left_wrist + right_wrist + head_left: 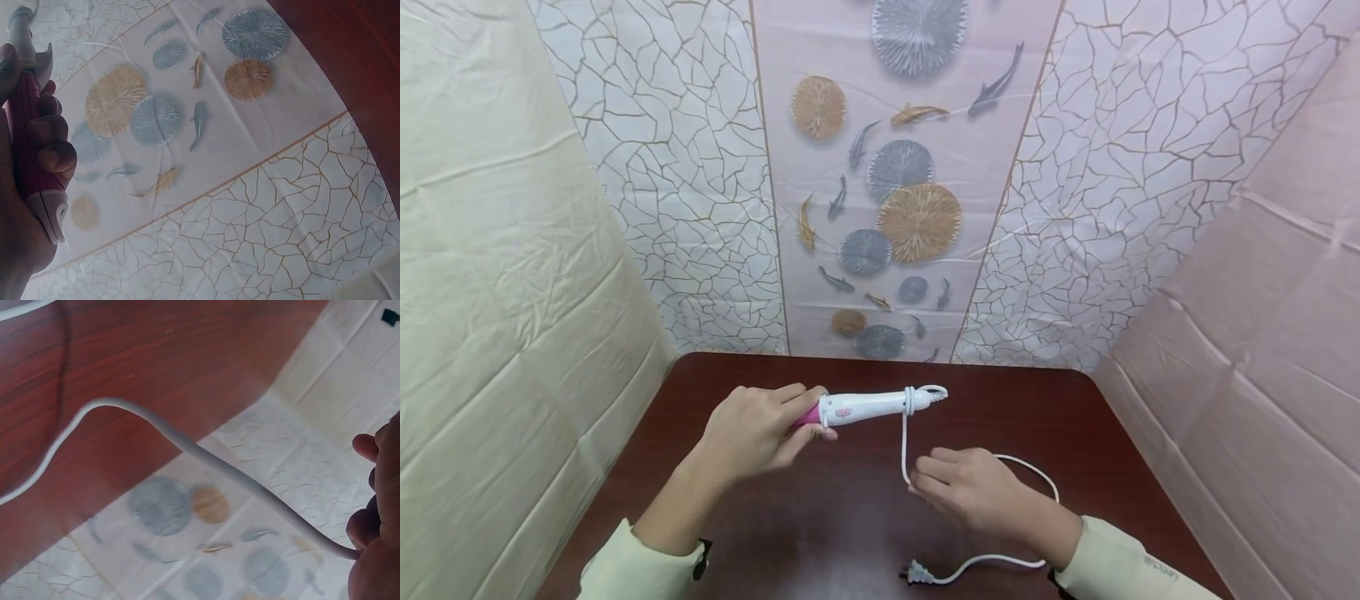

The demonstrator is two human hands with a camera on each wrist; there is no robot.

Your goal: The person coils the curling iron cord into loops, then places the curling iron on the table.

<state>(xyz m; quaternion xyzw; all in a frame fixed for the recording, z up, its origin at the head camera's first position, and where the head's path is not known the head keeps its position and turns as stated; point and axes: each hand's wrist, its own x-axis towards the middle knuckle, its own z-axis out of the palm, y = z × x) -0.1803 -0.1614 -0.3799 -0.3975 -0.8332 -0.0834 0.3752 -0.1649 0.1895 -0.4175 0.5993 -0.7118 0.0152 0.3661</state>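
One plug, head view only

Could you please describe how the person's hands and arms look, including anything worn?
The left hand and right hand are bare, without gloves. The left sleeve and right sleeve are pale cream; the right one carries a faint marking too small to read. A small black piece shows at the left sleeve's edge, a dark piece at the right's; what they are is unclear.
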